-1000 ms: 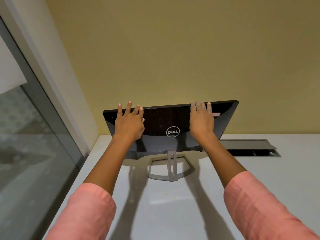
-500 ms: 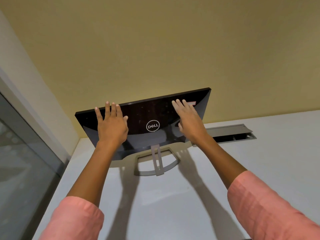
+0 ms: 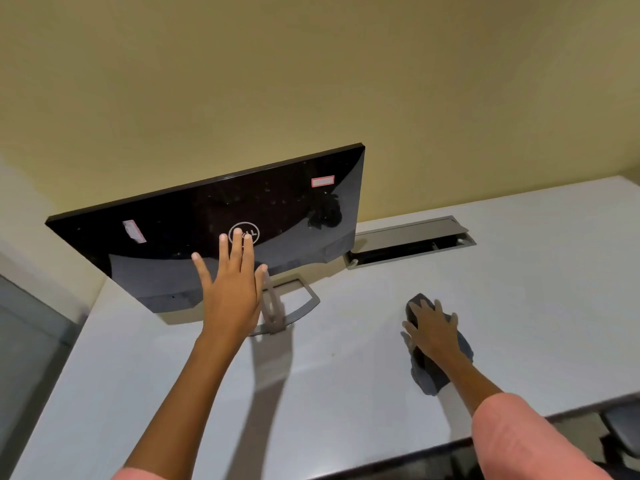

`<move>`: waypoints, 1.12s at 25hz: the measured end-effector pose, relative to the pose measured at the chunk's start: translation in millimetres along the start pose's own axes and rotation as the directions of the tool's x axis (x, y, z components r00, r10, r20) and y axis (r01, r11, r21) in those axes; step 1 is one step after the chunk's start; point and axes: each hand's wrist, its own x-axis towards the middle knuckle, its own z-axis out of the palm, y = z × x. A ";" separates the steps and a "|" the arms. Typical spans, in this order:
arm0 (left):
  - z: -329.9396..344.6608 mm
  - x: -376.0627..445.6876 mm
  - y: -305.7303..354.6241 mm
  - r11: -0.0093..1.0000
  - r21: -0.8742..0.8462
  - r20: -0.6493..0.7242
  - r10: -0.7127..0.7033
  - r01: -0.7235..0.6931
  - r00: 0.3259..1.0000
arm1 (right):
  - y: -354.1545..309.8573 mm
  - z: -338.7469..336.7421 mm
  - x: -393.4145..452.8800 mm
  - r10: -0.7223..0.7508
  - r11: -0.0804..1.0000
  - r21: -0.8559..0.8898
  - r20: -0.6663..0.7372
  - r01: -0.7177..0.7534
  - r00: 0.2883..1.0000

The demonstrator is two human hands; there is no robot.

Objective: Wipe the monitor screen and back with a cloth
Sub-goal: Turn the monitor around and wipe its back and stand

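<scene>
A black monitor [image 3: 173, 233] stands on a grey stand [image 3: 304, 299] with its glossy back facing me and its screen hidden, turned toward the wall. My left hand [image 3: 232, 289] is spread flat with straight fingers in front of the lower middle of that back, fingertips by the round logo. To the right, a dark grey cloth [image 3: 436, 372] lies crumpled on the white desk [image 3: 346, 393]. My right hand [image 3: 433, 330] rests on top of the cloth, fingers spread over it.
A grey cable hatch [image 3: 408, 240] sits open in the desk just right of the monitor. The yellow wall runs close behind. A glass partition [image 3: 27, 341] borders the desk on the left. The desk's front edge and a dark chair part [image 3: 623, 427] show at lower right.
My right hand left the monitor's back and came down onto the cloth on the desk. My left hand slid from the left side toward the middle. The view swung right.
</scene>
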 end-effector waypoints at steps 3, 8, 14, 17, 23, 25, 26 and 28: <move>22.2 -14.8 10.1 1.000 0.014 0.103 0.003 -0.005 0.995 | 34.5 25.3 14.8 0.072 0.992 0.088 0.170 -0.087 0.983; 40.2 -41.2 2.2 0.999 0.001 0.120 -0.046 0.046 0.992 | 41.9 45.9 20.5 -0.045 0.997 -0.055 0.075 0.049 0.996; 22.5 -55.0 -38.2 0.922 -0.335 -0.044 -0.223 0.195 0.974 | 30.4 43.6 10.0 -0.054 0.929 0.356 -0.131 0.098 0.990; 3.7 -53.8 -73.9 0.846 -0.483 -0.134 -0.328 0.227 0.935 | -31.0 18.6 -23.5 -0.072 0.897 0.387 -0.355 0.216 0.932; -40.7 -32.5 -157.2 0.712 -0.664 -0.252 -0.499 0.227 0.829 | -210.8 -55.6 -89.2 -0.385 0.686 0.161 -0.748 0.709 0.541; -54.6 -18.5 -180.3 0.600 -0.766 -0.215 -0.579 0.232 0.787 | -267.0 -79.5 -103.1 -0.445 0.586 0.036 -0.820 0.809 0.359; -61.9 -11.1 -191.4 0.532 -0.817 -0.179 -0.601 0.222 0.779 | -294.5 -88.6 -108.8 -0.466 0.552 -0.022 -0.837 0.834 0.287; -72.3 3.0 -211.0 0.423 -0.887 -0.107 -0.583 0.188 0.805 | -344.2 -98.0 -113.5 -0.510 0.513 -0.120 -0.839 0.850 0.189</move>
